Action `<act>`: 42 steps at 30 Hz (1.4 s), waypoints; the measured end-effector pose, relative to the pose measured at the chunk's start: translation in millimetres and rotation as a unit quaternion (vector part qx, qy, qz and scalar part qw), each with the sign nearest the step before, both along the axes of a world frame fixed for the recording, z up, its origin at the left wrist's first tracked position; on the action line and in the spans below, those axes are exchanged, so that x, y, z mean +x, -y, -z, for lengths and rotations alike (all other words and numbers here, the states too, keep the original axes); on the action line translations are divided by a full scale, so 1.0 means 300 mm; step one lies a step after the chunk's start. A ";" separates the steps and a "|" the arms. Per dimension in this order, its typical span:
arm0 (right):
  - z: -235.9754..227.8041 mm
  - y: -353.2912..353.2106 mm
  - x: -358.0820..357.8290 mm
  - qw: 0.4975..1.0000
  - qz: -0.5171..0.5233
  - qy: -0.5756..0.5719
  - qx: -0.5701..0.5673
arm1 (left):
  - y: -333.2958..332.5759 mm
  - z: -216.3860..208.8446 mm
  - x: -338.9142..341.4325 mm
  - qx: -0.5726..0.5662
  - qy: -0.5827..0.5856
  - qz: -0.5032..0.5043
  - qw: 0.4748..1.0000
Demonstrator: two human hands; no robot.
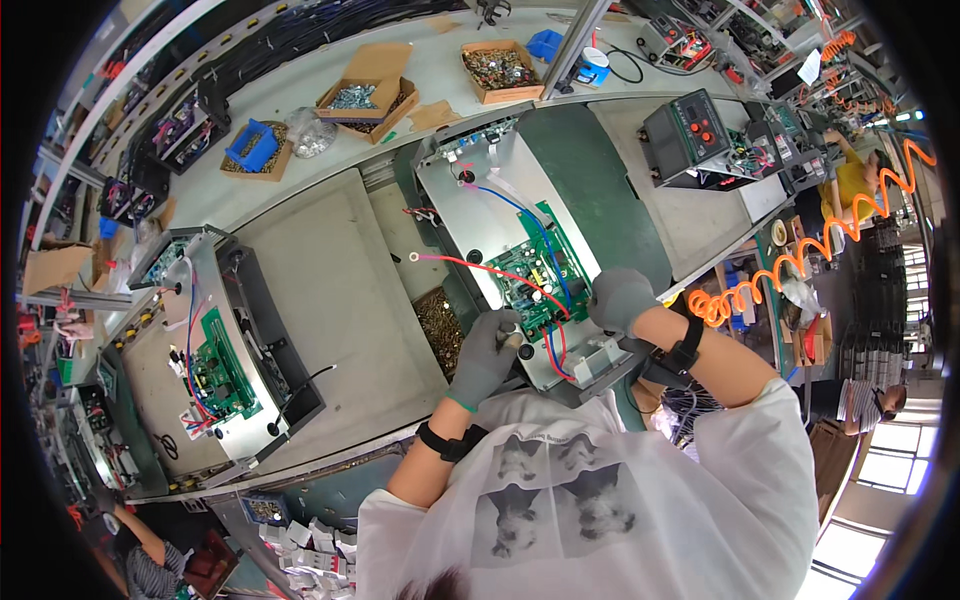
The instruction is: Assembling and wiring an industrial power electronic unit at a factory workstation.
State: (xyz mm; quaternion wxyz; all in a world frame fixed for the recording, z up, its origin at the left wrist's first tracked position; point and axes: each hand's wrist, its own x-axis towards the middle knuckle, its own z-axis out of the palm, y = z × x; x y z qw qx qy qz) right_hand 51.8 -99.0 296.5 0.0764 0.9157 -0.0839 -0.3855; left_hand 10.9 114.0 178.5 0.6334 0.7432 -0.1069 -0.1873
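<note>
Before me lies an open metal chassis (pixel 471 215) with a green circuit board (pixel 530 275) mounted on it. Blue cable (pixel 546 238) and red cable (pixel 500 269) run from the board; the red one's ring terminal sticks out past the left edge. My left hand (pixel 487 355), in a grey glove, is closed at the chassis's near left edge, beside a round black fitting (pixel 526 352). My right hand (pixel 622 300), gloved too, has its fingers curled at the near right edge, by the board. Whatever either hand pinches is hidden by the fingers.
Another chassis with a board (pixel 225 365) stands left on the line, and a dark-panelled unit (pixel 690 135) stands right. Cardboard boxes of screws (pixel 500 70) and a blue bin (pixel 252 146) sit on the back shelf. An orange coiled hose (pixel 780 275) hangs at right. Co-workers are nearby.
</note>
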 end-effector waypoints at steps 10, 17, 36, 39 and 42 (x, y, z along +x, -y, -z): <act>0.046 0.052 0.008 0.996 -0.078 -0.021 0.043 | 0.002 0.026 0.005 -0.044 0.018 0.022 0.999; 0.076 0.120 -0.022 0.986 0.064 0.050 0.143 | -0.004 0.046 0.032 -0.052 0.006 0.074 0.996; -0.089 0.103 0.132 0.980 -0.111 0.161 0.045 | -0.083 0.177 0.655 -0.208 -0.015 -0.267 0.941; -0.090 0.026 0.270 0.959 -0.064 0.224 0.160 | -0.129 0.064 0.603 -0.170 0.108 -0.304 0.931; 0.002 -0.056 0.346 0.946 -0.081 0.250 0.192 | -0.129 -0.035 0.547 -0.155 0.142 -0.297 0.931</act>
